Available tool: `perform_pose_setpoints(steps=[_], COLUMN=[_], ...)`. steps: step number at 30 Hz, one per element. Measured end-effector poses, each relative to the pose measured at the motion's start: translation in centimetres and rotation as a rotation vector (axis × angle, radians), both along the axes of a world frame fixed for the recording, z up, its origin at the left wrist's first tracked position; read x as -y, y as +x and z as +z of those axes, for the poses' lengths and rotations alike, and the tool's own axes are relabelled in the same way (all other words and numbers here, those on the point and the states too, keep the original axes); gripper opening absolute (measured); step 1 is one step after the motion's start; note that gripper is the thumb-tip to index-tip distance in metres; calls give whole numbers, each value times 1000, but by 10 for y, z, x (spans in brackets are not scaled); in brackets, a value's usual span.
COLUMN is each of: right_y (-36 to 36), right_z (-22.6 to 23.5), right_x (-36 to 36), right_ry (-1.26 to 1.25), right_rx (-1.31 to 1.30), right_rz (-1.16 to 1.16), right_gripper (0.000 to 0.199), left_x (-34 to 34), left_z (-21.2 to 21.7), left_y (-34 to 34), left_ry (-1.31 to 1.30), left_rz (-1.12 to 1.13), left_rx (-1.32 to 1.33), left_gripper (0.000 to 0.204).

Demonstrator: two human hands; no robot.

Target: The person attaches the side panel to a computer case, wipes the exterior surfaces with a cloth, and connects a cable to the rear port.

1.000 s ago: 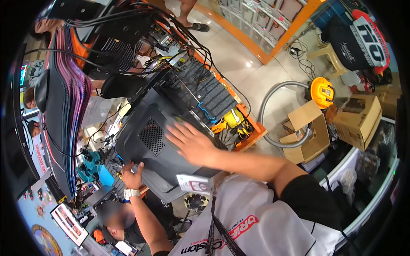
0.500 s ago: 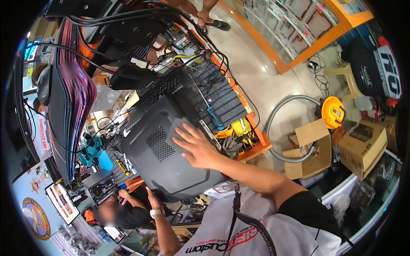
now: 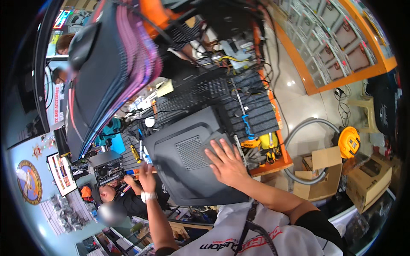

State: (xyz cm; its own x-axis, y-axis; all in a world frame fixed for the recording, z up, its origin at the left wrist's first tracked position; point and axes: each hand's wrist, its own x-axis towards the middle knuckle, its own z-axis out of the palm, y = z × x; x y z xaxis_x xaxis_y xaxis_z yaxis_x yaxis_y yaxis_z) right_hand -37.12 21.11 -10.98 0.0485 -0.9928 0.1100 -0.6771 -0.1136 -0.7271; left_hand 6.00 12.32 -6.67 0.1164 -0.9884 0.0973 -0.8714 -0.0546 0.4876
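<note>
A black computer case (image 3: 171, 158) lies in front of me on the workbench, its side panel with a patch of mesh vents facing up. My right hand (image 3: 230, 165) rests flat on that panel beside the mesh, fingers spread. At the case's near left edge is my left hand (image 3: 147, 179), its fingers stretched out; whether it touches the case I cannot tell. Beyond the case lies a black keyboard (image 3: 192, 97). A blue-handled screwdriver (image 3: 247, 126) lies on the grey ribbed mat (image 3: 261, 112) to the right of it.
Yellow tools (image 3: 270, 143) sit in the bench's orange-edged corner. Left of the case are a yellow screwdriver (image 3: 135, 153) and a stack of mousepads (image 3: 115, 72). A co-worker (image 3: 147, 198) is at the left. A yellow vacuum (image 3: 349, 142) and an open carton (image 3: 318, 170) stand on the floor.
My view has shifted, so the bench sits farther right and lower. My left hand has moved up along the case's left edge. My right hand stays flat on the panel.
</note>
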Motion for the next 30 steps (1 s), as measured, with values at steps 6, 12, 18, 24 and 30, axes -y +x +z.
perform_pose_setpoints(steps=[6, 12, 18, 24, 30], right_y=[3, 13, 20, 24, 25], right_z=[6, 4, 7, 6, 7], right_x=[4, 5, 4, 5, 6], right_ry=[51, -14, 39, 70, 83], right_rx=[-34, -55, -101, -112, -122], right_rz=[-1, -50, -76, -96, -104], right_gripper=[58, 59, 60, 62, 62], left_x=[212, 321, 321, 365, 361], left_z=[-22, -91, -123, -77, -51], left_y=[-11, -29, -35, -23, -37], left_ry=[58, 774, 877, 760, 590], left_rz=[-567, -355, -33, 193, 296], left_rx=[402, 268, -155, -1130, -1475], left_gripper=[18, 98, 89, 20, 22])
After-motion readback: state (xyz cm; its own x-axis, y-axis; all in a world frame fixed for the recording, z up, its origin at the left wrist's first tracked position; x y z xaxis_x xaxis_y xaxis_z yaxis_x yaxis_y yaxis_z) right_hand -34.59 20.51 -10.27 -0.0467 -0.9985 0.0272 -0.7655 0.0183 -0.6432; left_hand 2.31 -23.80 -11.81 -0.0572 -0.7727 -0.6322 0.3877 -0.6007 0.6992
